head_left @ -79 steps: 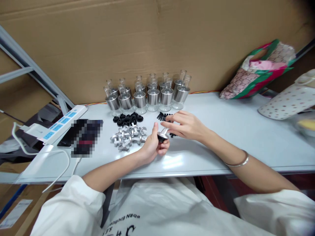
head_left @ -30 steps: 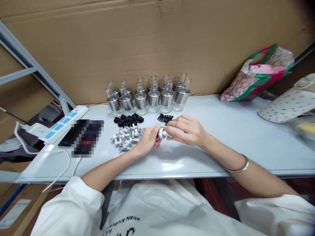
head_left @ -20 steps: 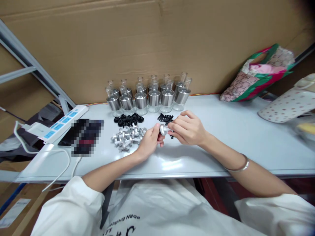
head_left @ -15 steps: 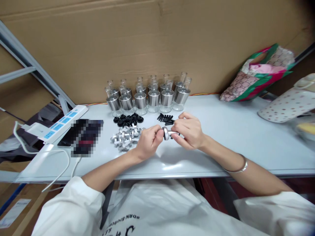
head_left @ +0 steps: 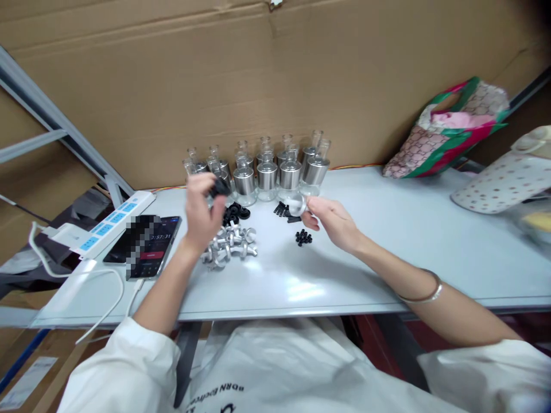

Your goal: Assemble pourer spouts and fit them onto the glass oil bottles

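Observation:
My left hand (head_left: pixel 201 209), blurred by motion, pinches a black rubber stopper (head_left: pixel 220 186) between thumb and fingers, raised in front of the bottles at the left. My right hand (head_left: pixel 333 221) grips a silver flanged pourer piece (head_left: pixel 297 204) at one end. Its free end points left, above the small black strips (head_left: pixel 282 209). Below my left hand lie a pile of black rubber stoppers (head_left: pixel 235 213) and a pile of silver pourer pieces (head_left: pixel 232 244). Small black caps (head_left: pixel 303 237) are bunched on the table nearer to me than my right hand.
Several glass bottles with steel sleeves (head_left: pixel 267 173) stand in two rows at the cardboard wall (head_left: pixel 275 74). Left are a power strip (head_left: pixel 116 223) and two phones (head_left: pixel 150 252) with a white cable (head_left: pixel 116 298). Right are a patterned bag (head_left: pixel 447 135) and a dotted jug (head_left: pixel 499 180).
My hands were together on one silver piece; they have moved apart. My left hand went left and up with a black stopper, my right hand slightly up with the silver piece.

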Available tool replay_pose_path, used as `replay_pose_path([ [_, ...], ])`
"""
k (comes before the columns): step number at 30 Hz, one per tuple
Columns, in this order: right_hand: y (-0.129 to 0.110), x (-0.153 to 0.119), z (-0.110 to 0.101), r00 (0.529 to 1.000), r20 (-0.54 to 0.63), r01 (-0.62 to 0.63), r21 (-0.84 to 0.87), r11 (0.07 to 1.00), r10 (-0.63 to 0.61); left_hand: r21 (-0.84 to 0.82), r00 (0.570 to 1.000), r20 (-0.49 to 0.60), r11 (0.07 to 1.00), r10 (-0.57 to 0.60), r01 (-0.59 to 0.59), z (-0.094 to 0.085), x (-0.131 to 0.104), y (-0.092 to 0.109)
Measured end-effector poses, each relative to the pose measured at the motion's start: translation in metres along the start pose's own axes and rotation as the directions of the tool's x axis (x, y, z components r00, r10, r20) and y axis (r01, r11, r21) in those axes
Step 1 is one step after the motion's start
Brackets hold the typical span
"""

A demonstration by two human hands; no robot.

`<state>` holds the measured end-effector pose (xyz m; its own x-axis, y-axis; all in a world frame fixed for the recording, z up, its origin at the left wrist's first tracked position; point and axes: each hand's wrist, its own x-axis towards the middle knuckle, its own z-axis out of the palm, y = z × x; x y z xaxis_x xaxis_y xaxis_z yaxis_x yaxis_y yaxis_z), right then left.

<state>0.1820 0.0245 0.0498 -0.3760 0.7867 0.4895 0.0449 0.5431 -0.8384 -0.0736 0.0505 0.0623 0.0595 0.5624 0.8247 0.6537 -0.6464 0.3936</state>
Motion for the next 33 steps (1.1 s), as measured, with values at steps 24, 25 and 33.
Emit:
replay_pose_path([
  [24, 0.004, -0.006, 0.005, 0.965, 0.209, 0.233, -0.42, 0.877, -0.156, 0.367, 0.718, 0.646, 0.93, -0.259, 0.004, -0.029, -0.001, -0.077],
  [25, 0.004, -0.006, 0.004, 0.965, 0.212, 0.233, -0.423, 0.876, -0.155, 0.365, 0.719, 0.649, 0.931, -0.247, -0.01, -0.028, -0.002, -0.078],
  [33, 0.005, -0.006, 0.004, 0.962, 0.219, 0.247, -0.438, 0.864, -0.164, 0.413, 0.681, 0.682, 0.909, -0.266, -0.059, -0.025, -0.005, -0.076],
])
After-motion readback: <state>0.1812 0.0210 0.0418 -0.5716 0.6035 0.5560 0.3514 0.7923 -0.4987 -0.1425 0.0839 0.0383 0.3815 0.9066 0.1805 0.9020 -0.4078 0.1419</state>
